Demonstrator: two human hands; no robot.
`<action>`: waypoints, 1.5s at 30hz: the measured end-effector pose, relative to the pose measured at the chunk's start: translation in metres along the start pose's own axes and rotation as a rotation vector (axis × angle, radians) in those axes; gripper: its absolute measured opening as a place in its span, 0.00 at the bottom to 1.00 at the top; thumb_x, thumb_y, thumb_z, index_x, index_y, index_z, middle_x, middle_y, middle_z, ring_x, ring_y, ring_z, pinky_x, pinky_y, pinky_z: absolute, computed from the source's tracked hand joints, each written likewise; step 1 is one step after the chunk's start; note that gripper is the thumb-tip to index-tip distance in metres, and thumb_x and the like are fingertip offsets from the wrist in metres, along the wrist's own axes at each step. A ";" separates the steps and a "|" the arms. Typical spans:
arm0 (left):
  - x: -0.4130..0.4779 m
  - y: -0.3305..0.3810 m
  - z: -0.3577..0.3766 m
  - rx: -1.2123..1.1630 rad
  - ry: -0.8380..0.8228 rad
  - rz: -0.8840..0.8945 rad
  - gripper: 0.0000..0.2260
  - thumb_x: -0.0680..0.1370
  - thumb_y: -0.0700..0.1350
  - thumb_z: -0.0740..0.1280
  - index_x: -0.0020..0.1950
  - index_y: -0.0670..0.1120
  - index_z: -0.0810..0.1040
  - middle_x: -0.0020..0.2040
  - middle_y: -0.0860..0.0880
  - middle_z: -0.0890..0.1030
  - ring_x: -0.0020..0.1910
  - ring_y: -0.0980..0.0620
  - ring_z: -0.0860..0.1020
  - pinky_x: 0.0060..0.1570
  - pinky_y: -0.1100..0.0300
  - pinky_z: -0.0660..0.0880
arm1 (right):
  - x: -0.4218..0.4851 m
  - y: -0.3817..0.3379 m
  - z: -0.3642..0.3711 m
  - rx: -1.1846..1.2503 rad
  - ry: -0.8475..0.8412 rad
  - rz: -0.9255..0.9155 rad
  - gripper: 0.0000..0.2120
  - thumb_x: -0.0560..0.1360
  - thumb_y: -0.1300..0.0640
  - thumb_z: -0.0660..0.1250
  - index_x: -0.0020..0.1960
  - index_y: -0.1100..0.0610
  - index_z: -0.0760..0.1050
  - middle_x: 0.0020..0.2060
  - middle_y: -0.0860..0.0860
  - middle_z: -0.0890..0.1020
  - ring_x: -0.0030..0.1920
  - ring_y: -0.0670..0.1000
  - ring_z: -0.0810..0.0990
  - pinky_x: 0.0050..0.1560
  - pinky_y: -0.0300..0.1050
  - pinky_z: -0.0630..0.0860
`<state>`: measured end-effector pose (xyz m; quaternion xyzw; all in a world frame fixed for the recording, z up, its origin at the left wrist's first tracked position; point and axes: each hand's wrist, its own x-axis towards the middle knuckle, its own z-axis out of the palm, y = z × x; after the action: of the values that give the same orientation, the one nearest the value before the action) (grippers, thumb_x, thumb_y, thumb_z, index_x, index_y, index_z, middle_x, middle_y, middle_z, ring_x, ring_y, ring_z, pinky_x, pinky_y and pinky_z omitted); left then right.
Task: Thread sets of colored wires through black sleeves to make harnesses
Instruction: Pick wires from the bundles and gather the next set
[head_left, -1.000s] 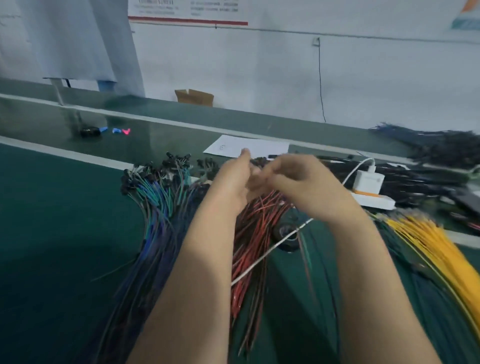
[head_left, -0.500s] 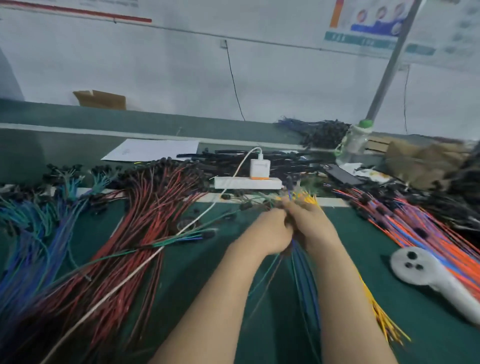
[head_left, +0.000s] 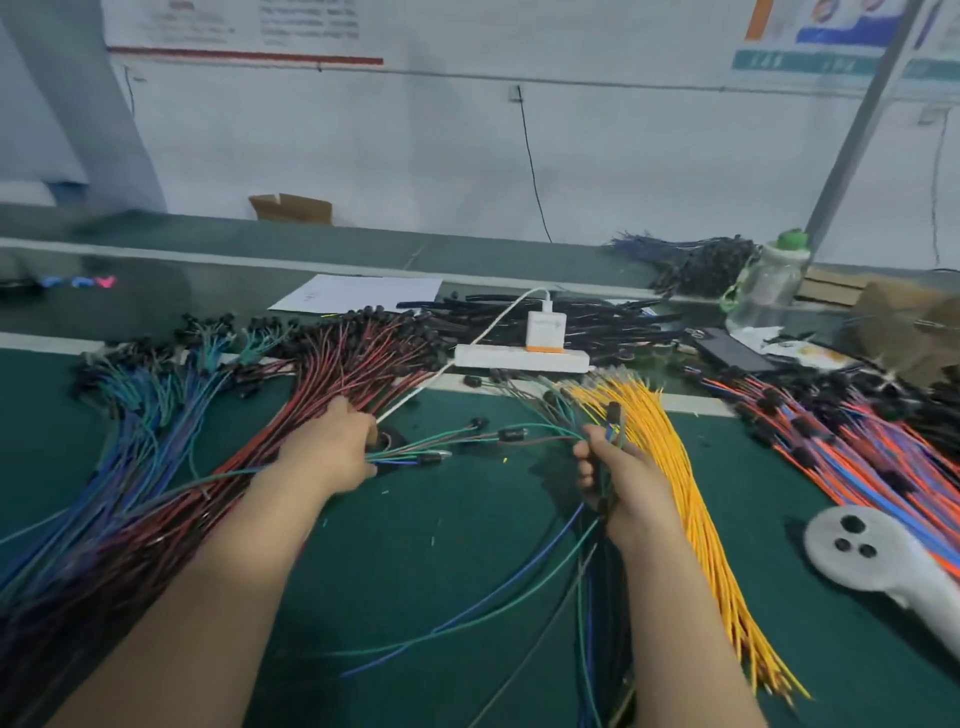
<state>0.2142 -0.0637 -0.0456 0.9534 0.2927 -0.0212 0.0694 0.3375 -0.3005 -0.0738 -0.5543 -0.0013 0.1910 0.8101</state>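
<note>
- On the green counter (head_left: 389, 545), between the red wires (head_left: 337, 364) and the yellow wires (head_left: 670, 457), my left grip (head_left: 332, 449) is closed round a few thin green and blue wires (head_left: 408, 456). My right grip (head_left: 621, 483) is closed round a loose bundle of the same sort. Strands stretch between the two, and the tails hang down toward me.
- I judge this to be the gathering step: one set is picked out and evened up before it goes into a sleeve.
- To do it well, I should bring the tips level and pinch close behind them so they enter together. The strands need to be taut enough that none loops off into the neighbouring piles.
- A short black piece (head_left: 613, 413) stands just above my right grip; it is too blurred to tell sleeve from plug.
- Black sleeves (head_left: 608, 317) lie heaped at the back behind the white power strip (head_left: 519, 358). They are narrow, matte tubes, so the bundle must stay slim.
- These wires are thin, smooth-coated and springy. Many carry small dark plugs that could snag.
</note>
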 end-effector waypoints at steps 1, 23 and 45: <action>-0.001 -0.003 -0.003 -0.009 -0.003 -0.006 0.13 0.74 0.52 0.71 0.55 0.49 0.75 0.60 0.47 0.67 0.57 0.44 0.74 0.57 0.52 0.72 | 0.001 -0.001 -0.001 0.030 -0.005 0.005 0.03 0.80 0.61 0.63 0.50 0.59 0.75 0.27 0.49 0.78 0.23 0.44 0.70 0.22 0.33 0.66; 0.006 0.151 0.042 -1.102 -0.081 0.051 0.12 0.81 0.45 0.59 0.46 0.39 0.76 0.47 0.39 0.80 0.47 0.44 0.79 0.51 0.56 0.75 | 0.010 0.008 -0.004 -0.903 0.244 -0.342 0.18 0.80 0.54 0.63 0.33 0.60 0.68 0.32 0.57 0.70 0.36 0.53 0.68 0.36 0.46 0.59; 0.020 0.106 0.055 -2.130 -0.178 -0.092 0.11 0.83 0.41 0.57 0.46 0.39 0.75 0.28 0.51 0.71 0.18 0.61 0.62 0.18 0.71 0.58 | 0.003 0.009 0.006 -0.736 0.287 -0.310 0.14 0.75 0.59 0.66 0.51 0.71 0.75 0.46 0.66 0.80 0.42 0.60 0.77 0.46 0.51 0.73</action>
<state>0.2899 -0.1474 -0.0894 0.3850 0.1900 0.1732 0.8864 0.3364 -0.2915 -0.0802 -0.8208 -0.0399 -0.0253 0.5693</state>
